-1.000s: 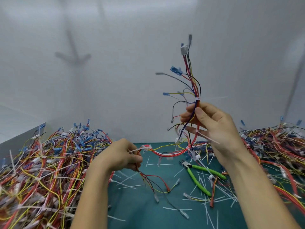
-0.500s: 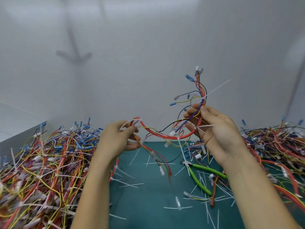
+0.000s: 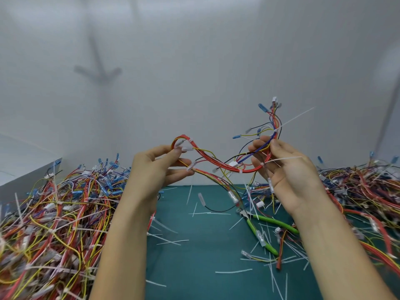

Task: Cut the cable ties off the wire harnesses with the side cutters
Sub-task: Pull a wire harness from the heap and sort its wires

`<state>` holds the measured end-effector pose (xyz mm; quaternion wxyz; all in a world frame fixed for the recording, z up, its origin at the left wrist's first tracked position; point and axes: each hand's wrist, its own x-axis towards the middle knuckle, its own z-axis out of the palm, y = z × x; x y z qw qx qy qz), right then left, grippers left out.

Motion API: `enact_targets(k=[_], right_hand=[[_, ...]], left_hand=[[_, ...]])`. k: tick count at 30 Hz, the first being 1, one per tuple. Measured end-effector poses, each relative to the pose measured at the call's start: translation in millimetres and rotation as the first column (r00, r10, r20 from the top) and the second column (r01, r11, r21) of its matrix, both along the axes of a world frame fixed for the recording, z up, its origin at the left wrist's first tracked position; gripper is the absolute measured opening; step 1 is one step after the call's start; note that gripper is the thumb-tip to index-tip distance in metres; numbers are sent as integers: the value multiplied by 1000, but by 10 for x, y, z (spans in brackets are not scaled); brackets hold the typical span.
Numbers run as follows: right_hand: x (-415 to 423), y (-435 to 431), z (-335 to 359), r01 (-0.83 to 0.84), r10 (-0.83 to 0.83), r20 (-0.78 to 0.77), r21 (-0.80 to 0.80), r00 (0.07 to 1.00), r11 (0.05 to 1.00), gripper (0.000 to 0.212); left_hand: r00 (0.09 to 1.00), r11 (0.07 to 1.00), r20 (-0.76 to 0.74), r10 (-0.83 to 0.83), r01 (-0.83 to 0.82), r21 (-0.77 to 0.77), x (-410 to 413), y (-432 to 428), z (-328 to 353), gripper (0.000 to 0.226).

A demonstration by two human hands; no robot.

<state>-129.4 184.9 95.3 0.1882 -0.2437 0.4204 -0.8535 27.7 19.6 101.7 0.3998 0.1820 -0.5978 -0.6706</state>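
I hold one wire harness (image 3: 225,164) of red, yellow, blue and black wires in the air between both hands. My left hand (image 3: 158,167) pinches its looped red end near a white cable tie (image 3: 190,141). My right hand (image 3: 281,169) grips the other end, where blue terminals fan upward and a white cable tie tail (image 3: 296,116) sticks out to the right. A second tie tail (image 3: 283,159) crosses my right palm. The green-handled side cutters (image 3: 263,231) lie on the mat below my right forearm, with no hand on them.
A large heap of tied harnesses (image 3: 54,217) fills the left side. Another heap (image 3: 368,191) lies on the right. Cut white tie pieces (image 3: 233,271) are scattered over the green mat (image 3: 194,245). A white wall stands close behind.
My left hand has risen from the mat with the harness's looped end. My right hand lowered and tilted the upright end, so the harness now stretches level between both hands.
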Motion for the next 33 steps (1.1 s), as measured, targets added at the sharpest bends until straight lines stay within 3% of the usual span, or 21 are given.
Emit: enact_targets(k=[5,7,8,9,11,13,15,17,19,21,26,29,33], right_hand=[[0,13,13,-15,15,-19,-11,1000,1000,24],[1,28,24,-14,13,-45,-33,999,999,24],[3,38,32,-14,11,-64,-42,998,999,25],[4,45,41,-8,4,-89,-42,996,999,25],[8,55,51,33,-33,-162,-4,986,999,25],[16,48,45,109,-89,-251,64,964,992,24],[32,25,34,172,-125,-334,114,934,978,23],[66,-8,24,199,-126,-398,148,909,969,23],[107,-65,-4,224,-108,-469,197,877,954,24],[161,-150,-53,245,-61,-551,266,832,932,23],[266,-294,-163,353,22,-743,344,669,870,19],[252,-295,-196,480,71,-859,350,507,804,21],[172,-263,-228,463,242,-846,474,475,749,32]], left_hand=[[1000,996,11,-14,14,-87,-39,-52,-56,12],[990,985,136,-46,68,-161,-75,-63,-126,21],[962,968,266,-62,122,-218,-91,-67,-170,25],[895,930,444,-47,201,-307,-103,-75,-214,30],[672,797,733,102,385,-464,-144,-104,-289,44],[550,712,796,252,452,-538,-173,-81,-301,50],[588,647,712,384,378,-662,-191,-32,-252,43],[720,622,535,442,184,-761,-186,0,-163,32],[889,701,302,344,-29,-712,-177,55,-66,22],[975,807,131,179,-69,-587,-167,178,37,19],[986,873,135,97,-19,-487,-220,335,57,19],[989,957,144,44,-1,-291,-238,296,12,19],[981,987,180,-75,99,-128,-248,248,-29,13]])
